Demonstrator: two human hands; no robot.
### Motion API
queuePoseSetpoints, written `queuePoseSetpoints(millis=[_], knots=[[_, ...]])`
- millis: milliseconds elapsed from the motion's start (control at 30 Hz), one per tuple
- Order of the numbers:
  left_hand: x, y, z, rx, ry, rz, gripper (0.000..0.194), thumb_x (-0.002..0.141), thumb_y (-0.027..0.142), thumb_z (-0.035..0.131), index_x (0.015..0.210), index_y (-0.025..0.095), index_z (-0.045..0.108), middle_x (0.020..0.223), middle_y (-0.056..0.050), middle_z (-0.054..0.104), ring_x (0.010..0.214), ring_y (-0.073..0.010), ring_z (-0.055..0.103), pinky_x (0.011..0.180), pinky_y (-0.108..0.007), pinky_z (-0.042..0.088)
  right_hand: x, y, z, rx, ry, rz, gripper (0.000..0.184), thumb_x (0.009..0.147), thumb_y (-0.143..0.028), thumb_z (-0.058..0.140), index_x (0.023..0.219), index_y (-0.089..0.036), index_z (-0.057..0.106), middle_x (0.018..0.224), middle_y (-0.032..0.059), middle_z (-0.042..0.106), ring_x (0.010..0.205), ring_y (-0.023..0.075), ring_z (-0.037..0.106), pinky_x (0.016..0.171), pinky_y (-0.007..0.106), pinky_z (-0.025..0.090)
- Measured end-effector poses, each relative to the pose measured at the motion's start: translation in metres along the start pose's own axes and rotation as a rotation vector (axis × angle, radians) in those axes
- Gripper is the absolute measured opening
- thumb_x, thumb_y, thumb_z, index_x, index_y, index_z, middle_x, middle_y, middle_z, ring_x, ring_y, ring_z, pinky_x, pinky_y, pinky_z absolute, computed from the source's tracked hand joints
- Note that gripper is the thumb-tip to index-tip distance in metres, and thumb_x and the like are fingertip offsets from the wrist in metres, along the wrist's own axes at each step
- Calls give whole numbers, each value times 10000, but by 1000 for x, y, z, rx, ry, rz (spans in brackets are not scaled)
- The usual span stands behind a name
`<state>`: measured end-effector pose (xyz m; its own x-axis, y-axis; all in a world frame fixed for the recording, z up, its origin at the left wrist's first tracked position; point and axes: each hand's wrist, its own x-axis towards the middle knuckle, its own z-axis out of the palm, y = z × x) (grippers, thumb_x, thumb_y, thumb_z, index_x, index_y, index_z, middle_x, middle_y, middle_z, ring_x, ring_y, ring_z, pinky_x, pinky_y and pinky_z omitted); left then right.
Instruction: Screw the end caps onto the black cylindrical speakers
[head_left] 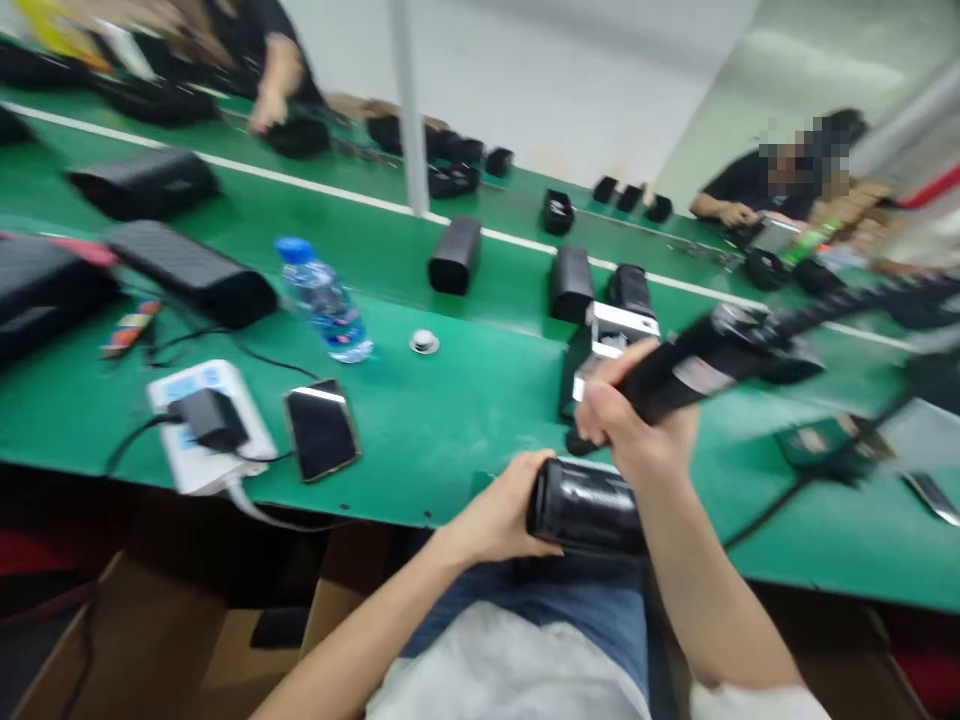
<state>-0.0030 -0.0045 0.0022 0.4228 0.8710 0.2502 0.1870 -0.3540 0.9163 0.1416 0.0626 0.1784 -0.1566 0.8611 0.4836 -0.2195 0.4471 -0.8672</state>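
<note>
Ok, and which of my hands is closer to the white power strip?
Left. The left hand, gripping the black casing, is right of the power strip, past the phone; the right hand, holding the black tool, is farther right.

No txt I can actually read here tbh, it's all blur. Pale sticker (703,375) w/ reddish print on the black handheld tool (652,385), pure mush. Blue markings (214,377) on the white power strip (180,465), same prob. Water bottle (324,305) has colored print, illegible. Lil pale badge (37,315) on the far-left black case (56,270), can't read it imo.
</note>
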Motion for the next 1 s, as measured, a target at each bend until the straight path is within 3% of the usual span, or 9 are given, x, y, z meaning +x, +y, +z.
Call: queuePoseSetpoints(millis=[167,267,333,433,533,667,767,900,1000], knots=[[2,0,-3,90,-42,8,1121,788,281,993,1670,301,300,1614,-179,505,1522,-418,541,1290,-653,464,24,-21,-12,10,-56,-75,233,943,-339,895,899,-261,680,596,-89,556,430,129,499,443,298,470],[0,0,-5,146,-58,15,1134,797,288,988,1680,304,276,1644,-190,482,1568,-438,505,1305,-668,453,42,-51,-31,-55,101,-299,185,968,-295,850,918,-284,673,605,-87,479,415,129,399,399,322,368],[-1,1,-5,175,-65,6,1134,810,301,980,1685,305,260,1655,-195,476,1581,-443,497,1307,-675,453,52,-63,-46,-249,256,-379,303,991,-464,853,889,-315,610,623,-66,435,465,142,390,437,343,368],[-1,2,-6,197,-69,-12,1139,818,310,972,1689,300,239,1658,-201,475,1577,-442,506,1302,-687,458,64,-57,-66,-509,376,-298,582,933,-888,707,846,-358,482,624,-38,424,560,178,412,543,399,439],[0,3,-6,198,-71,-25,1146,813,318,976,1689,305,238,1662,-196,477,1573,-436,518,1297,-677,471,75,-33,-78,-510,346,-246,683,829,-1034,627,841,-370,467,616,-35,464,601,186,396,560,424,430],[-1,4,-6,194,-64,-40,1141,806,329,980,1690,316,258,1658,-181,496,1559,-430,546,1289,-658,490,87,-6,-83,-423,306,-249,728,733,-1049,705,865,-353,539,634,-56,520,600,155,370,524,405,394],[-1,5,-6,194,-58,-51,1122,807,345,981,1680,312,277,1655,-181,502,1547,-430,560,1282,-648,499,91,-3,-84,-417,312,-253,748,700,-1048,734,861,-342,546,627,-65,498,563,133,372,487,395,379],[0,7,-7,190,-64,-58,1117,810,348,979,1675,312,272,1640,-181,506,1526,-424,577,1267,-640,513,89,-12,-85,-512,318,-145,672,849,-1009,629,892,-351,498,659,-51,503,597,141,415,544,386,453],[0,7,-7,181,-62,-60,1114,813,342,978,1676,309,275,1628,-177,511,1529,-421,573,1270,-637,510,83,-17,-83,-510,311,-111,639,890,-955,678,880,-346,486,670,-44,495,588,145,421,535,382,457]])
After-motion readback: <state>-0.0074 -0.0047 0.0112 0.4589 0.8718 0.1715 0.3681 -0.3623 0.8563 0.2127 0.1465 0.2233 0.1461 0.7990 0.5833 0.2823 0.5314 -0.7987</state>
